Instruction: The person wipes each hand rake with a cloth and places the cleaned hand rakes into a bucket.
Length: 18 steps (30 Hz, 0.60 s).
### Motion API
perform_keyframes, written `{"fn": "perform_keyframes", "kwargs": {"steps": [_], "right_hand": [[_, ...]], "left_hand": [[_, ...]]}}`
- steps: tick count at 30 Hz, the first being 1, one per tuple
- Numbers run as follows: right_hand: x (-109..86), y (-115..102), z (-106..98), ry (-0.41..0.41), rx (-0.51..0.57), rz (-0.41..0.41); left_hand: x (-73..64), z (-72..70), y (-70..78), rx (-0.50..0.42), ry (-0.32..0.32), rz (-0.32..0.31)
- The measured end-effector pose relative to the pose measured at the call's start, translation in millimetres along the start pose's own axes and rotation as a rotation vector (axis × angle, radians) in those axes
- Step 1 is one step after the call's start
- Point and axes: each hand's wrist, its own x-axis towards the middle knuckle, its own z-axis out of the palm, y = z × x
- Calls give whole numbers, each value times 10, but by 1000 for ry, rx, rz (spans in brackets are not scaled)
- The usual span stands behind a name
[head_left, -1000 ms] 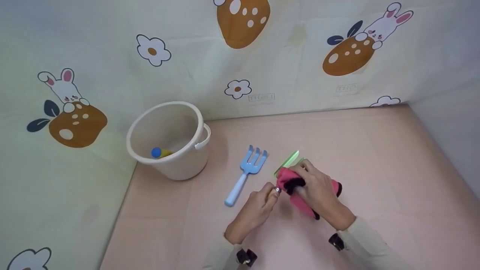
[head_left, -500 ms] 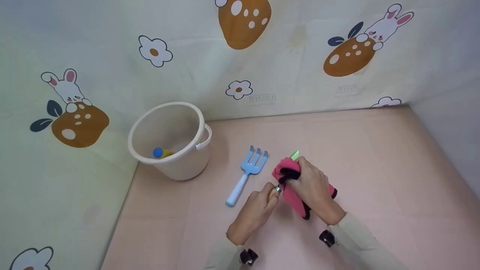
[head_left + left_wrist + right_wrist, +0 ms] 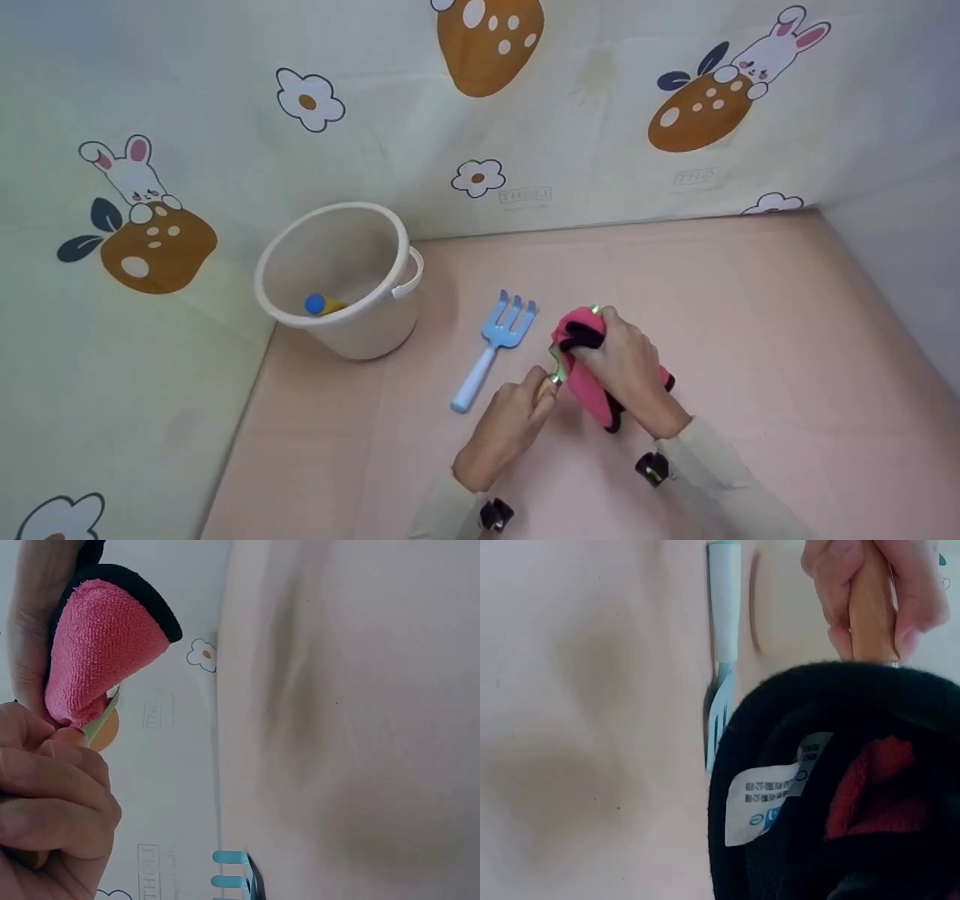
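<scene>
My left hand [image 3: 510, 409] grips the light wooden handle [image 3: 871, 607] of a garden trowel [image 3: 556, 365] with a green blade. In my right hand [image 3: 631, 367] is a pink cloth [image 3: 586, 386] with a black edge, folded around the blade. Most of the blade is hidden under it; a bit of green shows near the handle and a sliver at the far tip. A white label is visible on the cloth's dark side in the right wrist view. From the left wrist, the cloth's pink face [image 3: 105, 645] appears just above the left hand's fingers.
A light-blue hand rake [image 3: 499, 335] lies on the pink tabletop [image 3: 712, 300], left of the trowel. Behind it at the left stands a cream bucket [image 3: 375, 334] with a blue-and-yellow object [image 3: 316, 304] inside. Printed fabric walls [image 3: 375, 150] rise behind and to the left.
The right hand has slid the cloth along the blade, first toward the handle, then toward the tip. The blade's far part is now covered and green shows near the handle. The left hand stays put.
</scene>
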Motion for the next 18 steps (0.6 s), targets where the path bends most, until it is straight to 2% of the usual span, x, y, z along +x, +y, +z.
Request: {"fn": "perform_keyframes", "kwargs": {"steps": [11,18], "right_hand": [[103,87,-99,18,31,50],[138,141,-139,23,34,63]], "left_hand": [[-26,-9,-9,-3,8,31],[-21,1,-9,-17,-16,19]]}}
